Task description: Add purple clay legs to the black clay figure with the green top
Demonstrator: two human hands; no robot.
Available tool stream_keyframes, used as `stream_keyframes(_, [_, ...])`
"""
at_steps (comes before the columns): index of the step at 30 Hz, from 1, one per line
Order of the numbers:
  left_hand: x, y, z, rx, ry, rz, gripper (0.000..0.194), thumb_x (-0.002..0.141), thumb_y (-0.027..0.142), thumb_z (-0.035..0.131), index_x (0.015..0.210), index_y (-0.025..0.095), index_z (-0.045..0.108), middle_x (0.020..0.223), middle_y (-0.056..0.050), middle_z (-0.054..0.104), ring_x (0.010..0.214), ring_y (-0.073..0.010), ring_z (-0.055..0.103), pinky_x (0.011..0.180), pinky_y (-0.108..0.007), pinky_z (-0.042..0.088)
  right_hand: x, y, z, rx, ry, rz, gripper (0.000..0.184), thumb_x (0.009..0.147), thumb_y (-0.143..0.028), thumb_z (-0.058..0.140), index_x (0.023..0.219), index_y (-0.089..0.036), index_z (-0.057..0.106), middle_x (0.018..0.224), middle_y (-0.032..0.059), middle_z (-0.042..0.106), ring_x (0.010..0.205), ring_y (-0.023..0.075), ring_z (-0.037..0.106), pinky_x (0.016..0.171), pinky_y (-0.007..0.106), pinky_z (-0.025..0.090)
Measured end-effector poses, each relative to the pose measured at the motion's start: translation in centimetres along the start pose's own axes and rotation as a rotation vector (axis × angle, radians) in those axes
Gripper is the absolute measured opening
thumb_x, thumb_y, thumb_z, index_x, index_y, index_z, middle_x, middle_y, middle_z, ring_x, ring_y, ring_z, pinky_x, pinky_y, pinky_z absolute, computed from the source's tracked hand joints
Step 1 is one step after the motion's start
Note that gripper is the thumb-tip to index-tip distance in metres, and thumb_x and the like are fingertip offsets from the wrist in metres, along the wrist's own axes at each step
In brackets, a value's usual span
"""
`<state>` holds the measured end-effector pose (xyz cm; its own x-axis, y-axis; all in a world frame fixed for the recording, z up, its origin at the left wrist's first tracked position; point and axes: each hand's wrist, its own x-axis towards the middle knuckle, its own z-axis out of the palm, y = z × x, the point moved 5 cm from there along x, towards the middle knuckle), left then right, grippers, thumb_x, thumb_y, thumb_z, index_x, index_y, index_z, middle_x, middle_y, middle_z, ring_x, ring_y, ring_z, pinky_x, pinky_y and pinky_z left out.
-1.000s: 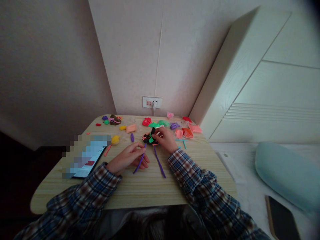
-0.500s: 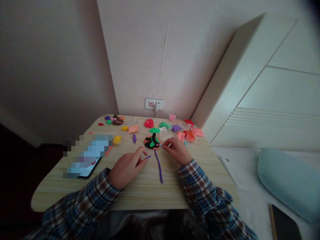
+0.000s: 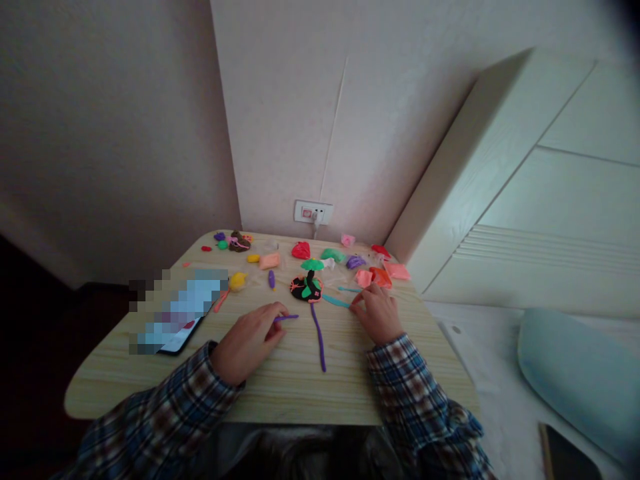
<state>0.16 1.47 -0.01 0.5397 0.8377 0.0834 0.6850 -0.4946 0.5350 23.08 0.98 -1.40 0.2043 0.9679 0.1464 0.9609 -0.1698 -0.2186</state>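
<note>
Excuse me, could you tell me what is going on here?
A person is working at a table. The left hand holds a purple strip; the right hand holds a blue tool, its tip at the edge of a black-and-green model. Another purple strip runs from the model toward the person.

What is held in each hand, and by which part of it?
Left hand: purple strip, near its left end. Right hand: blue stick, near its right end.
</note>
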Motion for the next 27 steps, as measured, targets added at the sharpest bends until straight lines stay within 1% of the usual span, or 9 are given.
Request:
stream_keyframes(4, [0.1,0.1,0.1,0.072,0.057,0.051,0.021,0.079,0.011,0.042,0.094,0.016,0.056,0.093,-0.007,0.061,0.089,-0.02,0.057,0.08,-0.033,0.043,-0.5,-0.2,0.0,0.012,-0.081,0.052,0.013,0.078,-0.023,0.055,0.078,-0.016,0.066,0.099,0.0109,0.058,0.101,0.0275,0.05,0.08,0.04,0.036])
stream_keyframes(6, [0.2,0.1,0.1,0.085,0.079,0.06,0.021,0.081,0.013,0.042,0.096,0.016,0.056,0.095,-0.007,0.061,0.09,-0.02,0.057,0.082,-0.033,0.043,-0.8,-0.1,0.2,0.011,-0.115,0.066,0.014,0.079,-0.023,0.054,0.077,-0.016,0.066,0.097,0.0101,0.059,0.1,0.0267,0.05,0.08,0.04,0.034])
stream_keyframes(11, [0.3,0.2,-0.4,0.046,0.148,0.076,0.019,0.081,0.015,0.043,0.093,0.018,0.058,0.093,-0.004,0.063,0.085,-0.0179,0.059,0.075,-0.028,0.045,-1.2,0.8,0.5,-0.033,-0.136,0.094,0.014,0.081,-0.021,0.051,0.078,-0.015,0.063,0.098,0.0114,0.059,0.1,0.0273,0.051,0.079,0.041,0.034])
stream_keyframes(14, [0.1,0.1,-1.0,-0.026,0.189,0.058,0.019,0.08,0.017,0.045,0.095,0.018,0.058,0.09,-0.004,0.065,0.075,-0.0158,0.059,0.068,-0.026,0.046,-1.6,1.6,0.3,0.023,-0.104,0.084,0.012,0.082,-0.018,0.046,0.078,-0.014,0.056,0.094,0.0136,0.06,0.09,0.0234,0.055,0.074,0.036,0.038])
stream_keyframes(16, [0.0,0.2,-1.3,-0.078,0.202,0.039,0.02,0.08,0.019,0.046,0.095,0.018,0.058,0.083,-0.002,0.065,0.066,-0.0135,0.058,0.062,-0.024,0.045,-2.0,1.8,0.1,0.174,-0.114,0.066,0.01,0.082,-0.017,0.041,0.076,-0.016,0.049,0.084,0.0109,0.062,0.076,0.0186,0.058,0.068,0.032,0.04])
stream_keyframes(18, [-0.2,0.3,-1.6,-0.116,0.223,0.035,0.02,0.08,0.02,0.046,0.096,0.017,0.058,0.076,-0.001,0.063,0.06,-0.012,0.056,0.058,-0.023,0.043,-2.6,1.5,0.1,0.431,-0.171,0.032,0.01,0.084,-0.02,0.036,0.075,-0.019,0.042,0.076,0.0059,0.064,0.064,0.0145,0.06,0.061,0.028,0.043])
stream_keyframes(21, [-0.5,0.7,-2.1,-0.151,0.271,0.06,0.02,0.08,0.022,0.046,0.096,0.017,0.058,0.067,0.001,0.059,0.057,-0.0111,0.053,0.055,-0.021,0.04,-3.7,-0.3,0.4,0.794,-0.272,-0.032,0.013,0.086,-0.028,0.031,0.076,-0.021,0.034,0.079,0.0033,0.067,0.054,0.0115,0.061,0.052,0.025,0.043])
stream_keyframes(23, [-0.6,0.9,-2.2,-0.173,0.281,0.071,0.019,0.081,0.024,0.046,0.095,0.017,0.057,0.063,0.002,0.057,0.055,-0.0104,0.052,0.054,-0.021,0.039,-4.2,-1.7,0.6,0.902,-0.305,-0.057,0.016,0.086,-0.033,0.031,0.076,-0.021,0.032,0.082,0.0048,0.068,0.051,0.0111,0.061,0.048,0.024,0.042])
stream_keyframes(27, [-0.9,1.4,-2.1,-0.239,0.256,0.061,0.014,0.081,0.027,0.047,0.088,0.017,0.054,0.063,0.002,0.056,0.057,-0.0103,0.052,0.055,-0.021,0.04,-4.6,-3.6,1.0,1.0,-0.347,-0.078,0.021,0.085,-0.04,0.033,0.076,-0.022,0.031,0.086,0.0067,0.069,0.047,0.0104,0.06,0.045,0.024,0.041])
